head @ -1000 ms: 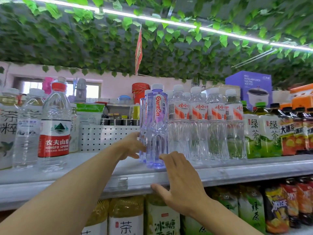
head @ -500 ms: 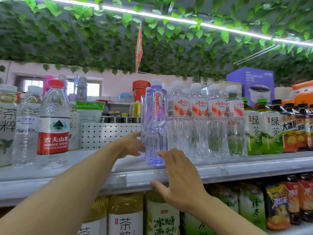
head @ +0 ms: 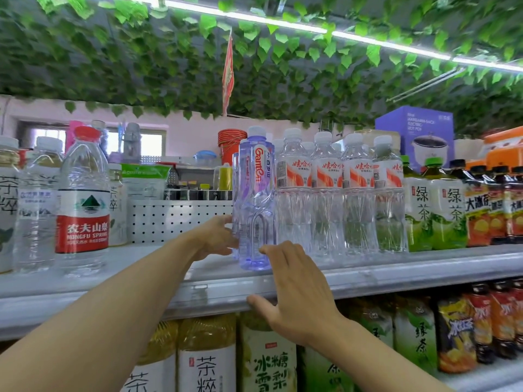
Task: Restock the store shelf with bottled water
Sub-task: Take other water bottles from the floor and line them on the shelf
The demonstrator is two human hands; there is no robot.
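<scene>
A purple-tinted Ganten water bottle [head: 257,210] stands upright on the upper shelf [head: 424,267], just left of a row of clear water bottles with orange-white labels [head: 328,199]. A second purple bottle stands partly hidden right behind it. My left hand [head: 216,236] reaches in from the left and grips the purple bottle low on its left side, fingertips hidden behind it. My right hand [head: 294,287] lies over the shelf's front edge, its straight fingers touching the bottle's base from the front and its thumb under the rail.
A red-labelled Nongfu Spring bottle [head: 83,205] and other clear bottles stand at the left, with bare shelf between them and the purple bottle. Green tea bottles [head: 435,210] and dark juice bottles fill the right. Tea bottles [head: 206,360] pack the shelf below. Leafy vines hang overhead.
Both hands stay at the purple bottle; my right hand's fingers have slid slightly up against its base. The view has shifted a little.
</scene>
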